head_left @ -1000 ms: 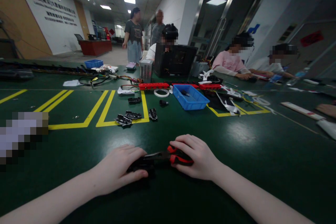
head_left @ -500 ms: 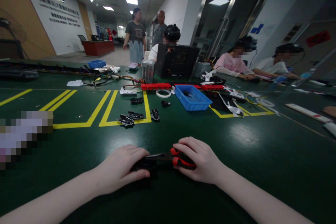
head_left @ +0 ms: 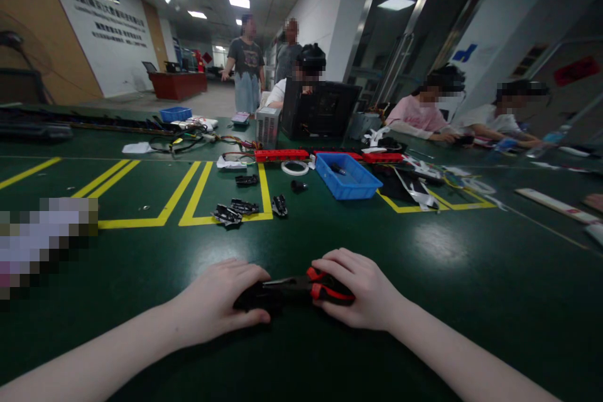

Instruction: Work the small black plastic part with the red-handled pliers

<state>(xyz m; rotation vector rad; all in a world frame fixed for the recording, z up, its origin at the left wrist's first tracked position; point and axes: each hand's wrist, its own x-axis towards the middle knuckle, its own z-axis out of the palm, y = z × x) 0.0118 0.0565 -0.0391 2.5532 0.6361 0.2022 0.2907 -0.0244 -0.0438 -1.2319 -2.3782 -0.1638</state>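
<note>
– when you looked at the right hand [head_left: 354, 289], what were its fingers doing?

– they were bent around the red and black handles of the pliers [head_left: 299, 284], and the nose of the pliers pointed to the left hand [head_left: 221, 296].

– and that left hand?

– its thumb and fingers were pinching a black part [head_left: 252, 299], close above the green table [head_left: 292, 358] or on it. the hand hid much of this part. the nose reached it, but whether it was biting it, i could not tell.

– what lay farther away?

– in and around the yellow tape [head_left: 195, 222] lay four black pieces [head_left: 279, 206]. to their right was a short dark cylinder [head_left: 298, 186], then a blue bin [head_left: 357, 190].

– and behind these?

– a white ring [head_left: 294, 172] lay near a red strip [head_left: 281, 156], and beyond them stood a black computer case [head_left: 318, 107].
</note>
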